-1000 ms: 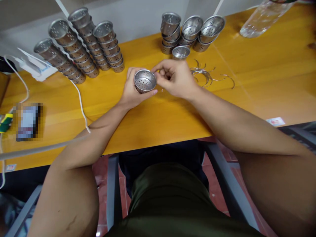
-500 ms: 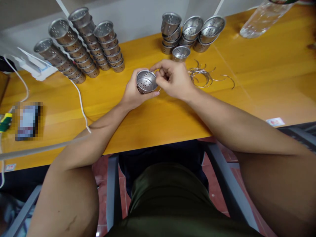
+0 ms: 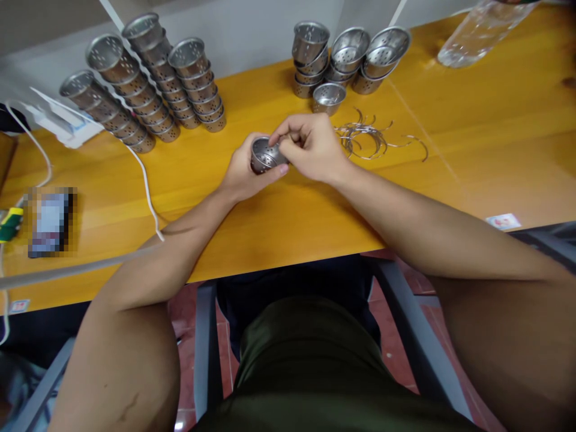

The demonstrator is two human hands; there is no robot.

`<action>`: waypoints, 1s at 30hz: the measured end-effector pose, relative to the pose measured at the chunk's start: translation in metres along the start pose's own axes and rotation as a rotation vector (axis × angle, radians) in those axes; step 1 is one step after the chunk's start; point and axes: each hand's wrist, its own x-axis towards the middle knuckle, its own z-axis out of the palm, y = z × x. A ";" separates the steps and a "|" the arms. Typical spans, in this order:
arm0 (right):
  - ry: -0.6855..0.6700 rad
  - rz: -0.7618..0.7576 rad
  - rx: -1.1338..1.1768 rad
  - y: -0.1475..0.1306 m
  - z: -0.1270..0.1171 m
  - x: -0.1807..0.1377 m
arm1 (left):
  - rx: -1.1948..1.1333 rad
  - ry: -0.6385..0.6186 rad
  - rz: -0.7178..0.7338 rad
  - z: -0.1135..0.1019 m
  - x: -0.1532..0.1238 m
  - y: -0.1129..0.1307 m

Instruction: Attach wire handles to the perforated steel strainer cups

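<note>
My left hand (image 3: 245, 168) is wrapped round a small perforated metal cup (image 3: 265, 155), its mouth tilted up toward me. Over the cup's right rim, my right hand (image 3: 310, 147) is closed in a pinch, with the index fingertip reaching into the mouth. A thin curved wire shows as a bright line across the cup's inside; its end at the right fingers is hidden. Just right of that hand lies a loose bundle of curved wires (image 3: 366, 141). Behind it stands a single perforated cup (image 3: 329, 99) with a bit of wire in it.
Tall leaning stacks of perforated cups (image 3: 153, 90) stand at the back left, shorter stacks (image 3: 351, 57) at the back right. A clear plastic bottle (image 3: 481, 36) is far right. A white cable (image 3: 146, 180) and a blurred-out phone (image 3: 50, 222) lie left on the yellow table (image 3: 288, 228).
The cup has tilted and moved slightly down in my left hand. My right hand has shifted left, its index finger now over the cup's mouth, and a curved line now shows inside.
</note>
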 end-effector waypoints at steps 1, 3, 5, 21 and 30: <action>-0.053 0.003 0.045 -0.001 -0.005 0.000 | -0.020 0.009 -0.021 -0.001 0.001 0.000; -0.193 -0.009 0.146 -0.002 -0.015 0.001 | -0.054 0.023 -0.069 -0.002 0.001 0.000; -0.322 -0.039 0.241 -0.001 -0.024 0.002 | -0.073 0.028 -0.112 -0.003 0.001 0.001; -0.317 0.048 0.362 0.003 -0.032 0.004 | -0.224 -0.100 -0.083 0.005 0.002 0.003; -0.264 0.207 0.450 0.005 -0.029 0.004 | -0.257 -0.110 -0.083 0.005 0.002 0.009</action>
